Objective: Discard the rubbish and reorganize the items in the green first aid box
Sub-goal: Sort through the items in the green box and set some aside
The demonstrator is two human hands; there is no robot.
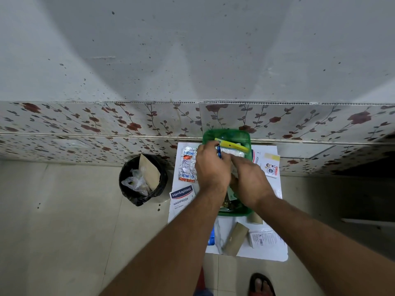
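Note:
The green first aid box (226, 133) lies open on a small white table (275, 189) against the tiled wall. Both my hands are over it. My left hand (211, 167) pinches a thin blue item (219, 151) above a silvery blister pack (233, 152) inside the box. My right hand (250, 180) reaches into the box with its fingers down; what it touches is hidden. A yellow strip (232, 144) lies across the box's far part. Silver and orange tablet strips (187, 164) lie left of the box. A Hansaplast pack (182, 198) sits at the table's left edge.
A black bin (142, 178) lined with a bag stands on the floor left of the table, holding brown paper and plastic wrappers. On the table: a second plaster pack (256, 158), a small sachet (271, 168), a brown cardboard piece (234, 239), a white box (264, 238). My sandalled foot (261, 284) stands below.

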